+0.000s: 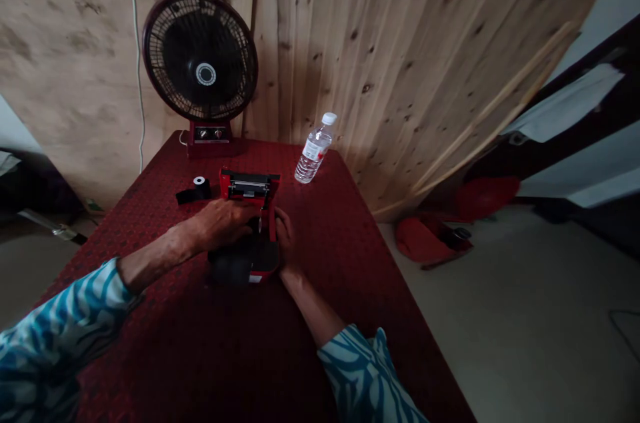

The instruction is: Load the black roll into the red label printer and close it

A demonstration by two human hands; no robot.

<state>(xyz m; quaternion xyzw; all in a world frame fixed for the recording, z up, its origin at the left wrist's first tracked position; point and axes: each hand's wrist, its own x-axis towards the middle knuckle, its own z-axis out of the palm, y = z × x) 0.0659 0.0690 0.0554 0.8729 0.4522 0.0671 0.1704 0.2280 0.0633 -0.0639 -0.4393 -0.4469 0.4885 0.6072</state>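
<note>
Dark-red fan point(205, 73), wooden wall point(380, 43) behind; clear bottle point(313, 152) (white-capped) to right.

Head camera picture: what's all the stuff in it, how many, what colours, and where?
fan: one, black and dark red, table's far left
bottle: one, clear, white cap, right of fan
roll: one, black, white centre, left of device
open device: one, red and black, between hands
table: one, dark red, middle
wall boards: many, light brown, behind table
cord: one, white, left of fan
red things: count unclear, right floor
cloth: one, white, upper right
left hand: one, bare, on device
right hand: one, bare, device's right side
sleeves: two, blue and white, bottom
</note>
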